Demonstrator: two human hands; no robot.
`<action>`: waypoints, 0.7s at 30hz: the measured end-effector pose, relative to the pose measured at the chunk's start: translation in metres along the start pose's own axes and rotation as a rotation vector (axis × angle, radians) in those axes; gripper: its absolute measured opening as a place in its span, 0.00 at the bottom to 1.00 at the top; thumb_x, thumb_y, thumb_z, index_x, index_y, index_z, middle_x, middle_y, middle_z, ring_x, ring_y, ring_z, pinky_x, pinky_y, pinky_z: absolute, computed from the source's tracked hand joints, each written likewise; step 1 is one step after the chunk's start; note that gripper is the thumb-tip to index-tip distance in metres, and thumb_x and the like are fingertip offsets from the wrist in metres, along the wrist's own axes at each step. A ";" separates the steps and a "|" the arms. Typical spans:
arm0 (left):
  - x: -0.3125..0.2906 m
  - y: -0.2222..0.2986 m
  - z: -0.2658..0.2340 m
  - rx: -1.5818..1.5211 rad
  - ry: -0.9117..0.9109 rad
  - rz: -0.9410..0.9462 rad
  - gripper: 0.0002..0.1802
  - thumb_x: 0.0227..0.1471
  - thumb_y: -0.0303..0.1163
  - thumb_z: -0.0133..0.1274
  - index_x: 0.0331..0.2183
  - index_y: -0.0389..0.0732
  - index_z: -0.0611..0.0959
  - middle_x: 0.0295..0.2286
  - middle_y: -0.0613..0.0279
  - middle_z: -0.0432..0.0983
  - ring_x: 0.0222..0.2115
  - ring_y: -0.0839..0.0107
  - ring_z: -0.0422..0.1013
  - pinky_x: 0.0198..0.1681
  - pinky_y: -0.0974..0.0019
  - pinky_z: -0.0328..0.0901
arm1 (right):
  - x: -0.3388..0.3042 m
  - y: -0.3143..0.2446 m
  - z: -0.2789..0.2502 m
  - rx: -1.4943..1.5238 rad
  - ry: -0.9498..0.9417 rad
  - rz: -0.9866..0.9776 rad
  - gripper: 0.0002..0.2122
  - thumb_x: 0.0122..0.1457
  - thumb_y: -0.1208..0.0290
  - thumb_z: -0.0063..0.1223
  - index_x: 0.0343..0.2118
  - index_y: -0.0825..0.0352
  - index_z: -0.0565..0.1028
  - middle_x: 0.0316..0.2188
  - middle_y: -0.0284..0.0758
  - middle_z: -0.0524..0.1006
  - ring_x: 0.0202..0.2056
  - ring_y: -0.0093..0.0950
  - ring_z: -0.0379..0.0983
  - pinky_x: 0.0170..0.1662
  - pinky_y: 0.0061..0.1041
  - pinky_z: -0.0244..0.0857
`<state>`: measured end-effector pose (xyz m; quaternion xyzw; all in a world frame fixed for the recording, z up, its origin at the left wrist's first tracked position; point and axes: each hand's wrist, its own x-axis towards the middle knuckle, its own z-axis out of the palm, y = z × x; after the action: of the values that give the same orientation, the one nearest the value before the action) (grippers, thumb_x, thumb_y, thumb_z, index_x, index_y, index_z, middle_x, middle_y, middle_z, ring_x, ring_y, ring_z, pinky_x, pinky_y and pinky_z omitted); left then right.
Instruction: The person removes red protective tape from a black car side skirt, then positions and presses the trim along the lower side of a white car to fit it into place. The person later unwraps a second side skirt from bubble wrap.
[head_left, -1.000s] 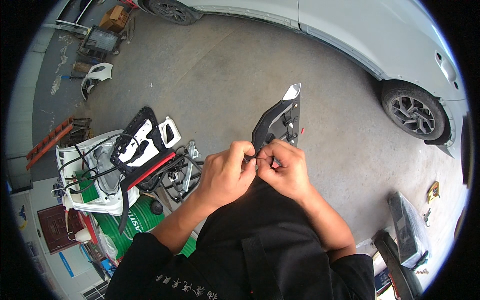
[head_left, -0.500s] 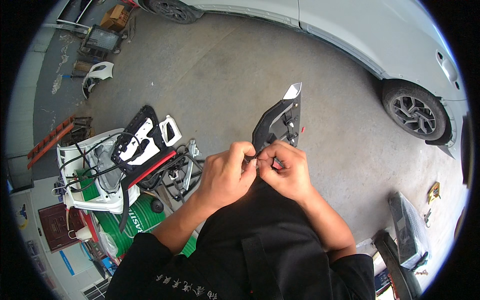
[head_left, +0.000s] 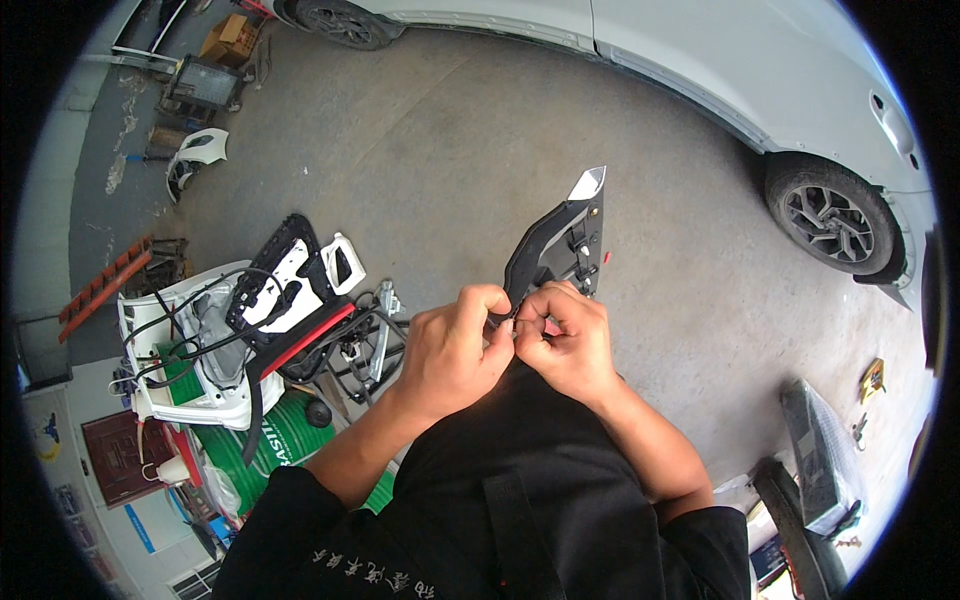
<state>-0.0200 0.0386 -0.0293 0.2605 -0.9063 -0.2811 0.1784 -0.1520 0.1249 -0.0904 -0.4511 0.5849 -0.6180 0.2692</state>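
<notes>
A long black plastic car part (head_left: 533,249) with a shiny silver tip stands out in front of my body, its near end running in behind my hands. Screws or studs show on its right side. My left hand (head_left: 455,350) is closed, with thumb and forefinger pinched at the part's near left edge. Right beside it, my right hand (head_left: 570,345) is closed too, its fingertips meeting those of the left. Whatever is pinched between the fingertips is too small and covered to name. A bit of red shows by the right fingers.
A light-coloured car (head_left: 690,60) stands across the far right. On my left, a white bumper-like panel (head_left: 215,405) carries black trim and cables, above a green round container (head_left: 275,430). A plastic-wrapped box (head_left: 822,460) lies at the right, near a yellow object (head_left: 873,380).
The right hand's fingers have shifted very slightly at the pinch. The view has tilted a little; the left hand and the black car part stay almost in place.
</notes>
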 end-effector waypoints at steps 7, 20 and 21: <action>0.002 0.000 -0.001 -0.027 -0.030 -0.005 0.17 0.44 0.21 0.59 0.37 0.39 0.71 0.20 0.58 0.75 0.19 0.60 0.76 0.21 0.60 0.68 | -0.002 0.002 -0.001 0.048 0.007 0.051 0.04 0.44 0.82 0.56 0.23 0.69 0.73 0.21 0.33 0.75 0.24 0.28 0.70 0.30 0.25 0.64; -0.001 -0.003 -0.003 -0.012 -0.025 -0.011 0.17 0.44 0.21 0.59 0.37 0.38 0.71 0.19 0.57 0.74 0.19 0.59 0.75 0.21 0.59 0.67 | 0.003 0.002 0.004 0.010 0.033 -0.058 0.06 0.41 0.81 0.59 0.21 0.66 0.72 0.16 0.30 0.71 0.21 0.29 0.69 0.33 0.26 0.61; -0.001 -0.004 -0.003 -0.005 -0.029 -0.008 0.17 0.44 0.21 0.59 0.37 0.38 0.71 0.19 0.57 0.75 0.19 0.59 0.75 0.20 0.59 0.67 | 0.003 0.002 0.005 0.011 0.045 -0.064 0.06 0.40 0.81 0.58 0.21 0.65 0.72 0.16 0.30 0.70 0.20 0.29 0.68 0.33 0.26 0.61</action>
<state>-0.0165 0.0355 -0.0293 0.2595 -0.9071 -0.2875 0.1649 -0.1488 0.1196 -0.0918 -0.4541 0.5726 -0.6395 0.2387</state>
